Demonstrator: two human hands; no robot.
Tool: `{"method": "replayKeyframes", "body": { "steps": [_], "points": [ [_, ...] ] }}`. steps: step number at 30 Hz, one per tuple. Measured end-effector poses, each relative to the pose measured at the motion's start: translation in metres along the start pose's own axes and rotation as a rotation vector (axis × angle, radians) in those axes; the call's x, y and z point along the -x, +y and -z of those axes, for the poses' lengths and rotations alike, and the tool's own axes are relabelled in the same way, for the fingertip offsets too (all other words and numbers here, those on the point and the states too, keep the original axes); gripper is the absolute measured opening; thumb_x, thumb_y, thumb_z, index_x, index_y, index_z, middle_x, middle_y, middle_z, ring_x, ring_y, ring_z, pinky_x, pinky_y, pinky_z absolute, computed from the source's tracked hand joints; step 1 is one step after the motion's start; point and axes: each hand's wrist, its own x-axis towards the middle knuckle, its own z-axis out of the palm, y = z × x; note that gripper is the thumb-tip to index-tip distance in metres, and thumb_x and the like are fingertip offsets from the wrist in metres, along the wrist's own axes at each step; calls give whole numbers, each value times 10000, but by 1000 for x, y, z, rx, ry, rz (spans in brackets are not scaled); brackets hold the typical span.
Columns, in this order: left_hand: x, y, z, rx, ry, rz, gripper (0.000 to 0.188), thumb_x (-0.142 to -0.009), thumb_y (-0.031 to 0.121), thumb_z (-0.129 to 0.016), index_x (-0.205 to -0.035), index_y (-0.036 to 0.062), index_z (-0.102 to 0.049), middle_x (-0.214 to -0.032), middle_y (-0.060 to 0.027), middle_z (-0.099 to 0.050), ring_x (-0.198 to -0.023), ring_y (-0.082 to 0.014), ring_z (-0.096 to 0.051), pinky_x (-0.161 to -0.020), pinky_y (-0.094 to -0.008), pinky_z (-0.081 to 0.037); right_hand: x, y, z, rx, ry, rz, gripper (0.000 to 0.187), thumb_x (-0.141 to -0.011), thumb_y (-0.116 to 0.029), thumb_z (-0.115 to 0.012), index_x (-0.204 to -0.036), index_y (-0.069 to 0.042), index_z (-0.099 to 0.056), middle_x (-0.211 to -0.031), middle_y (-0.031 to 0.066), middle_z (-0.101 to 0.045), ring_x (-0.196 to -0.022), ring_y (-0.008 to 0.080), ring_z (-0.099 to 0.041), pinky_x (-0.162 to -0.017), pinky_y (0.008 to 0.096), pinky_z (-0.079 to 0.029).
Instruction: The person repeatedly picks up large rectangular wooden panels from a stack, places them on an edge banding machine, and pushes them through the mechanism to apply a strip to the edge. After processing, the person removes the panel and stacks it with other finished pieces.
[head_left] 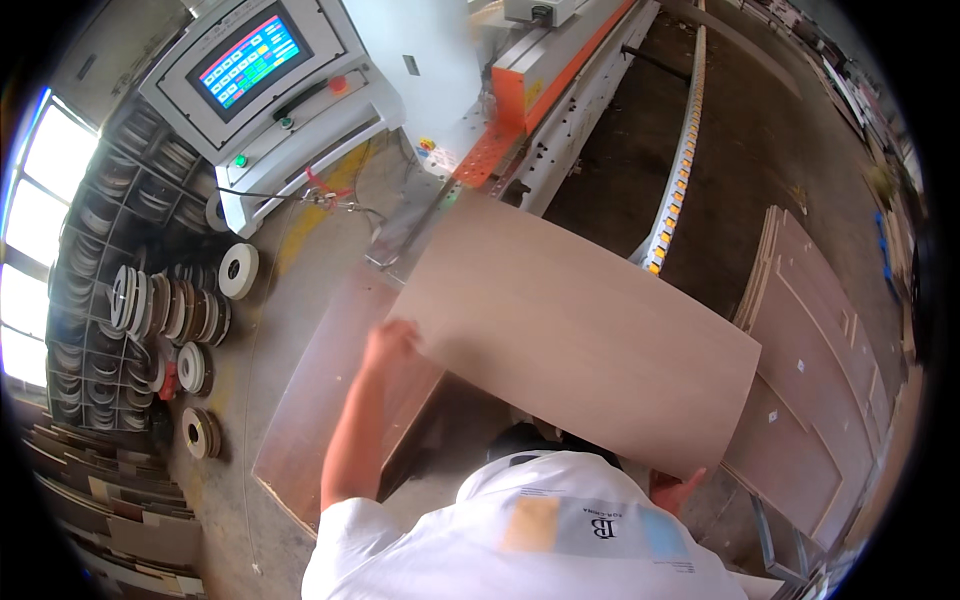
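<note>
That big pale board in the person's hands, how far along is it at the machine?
Done: the pale board is lifted, its far corner at the machine's infeed. In hand: left hand on its near-left edge, right hand under its near edge. Left: most of the board is still outside the machine.

Colours around the pale board

The board (575,330) was plain light beige, unpatterned. Beyond its far corner, the machine (560,80) showed white panels with a bright orange block. Up and left of the board, the control screen (248,58) glowed blue with pink, green and yellow tiles. Left of the board, tape rolls (185,310) were white and brown. Below it, the shirt (520,545) was white with tan and blue patches.
</note>
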Motion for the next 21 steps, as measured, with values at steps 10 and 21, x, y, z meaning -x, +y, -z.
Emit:
{"method": "replayKeyframes", "body": {
  "steps": [10, 21],
  "points": [
    [-259, 92, 146, -528, 822, -522, 437, -841, 294, -752, -1199, 62, -655, -1144, -132, -717, -1064, -301, -676, -918, -377, -503, -61, -112, 139, 202, 416, 61, 743, -910, -621, -584, -1427, -96, -487, -1449, -4, -476, -1201, 226, -483, -1007, 384, -424],
    [-177, 112, 156, -264, 779, -869, 258, -964, 267, -695, -1097, 47, -677, -1056, -62, -711, -914, -154, -639, -789, -314, -496, -52, -118, 111, 630, 400, -81, 765, -913, -673, -507, -1516, -211, -424, -1554, -31, -395, -1399, 281, -341, -1113, 532, -267]
  ]
}}
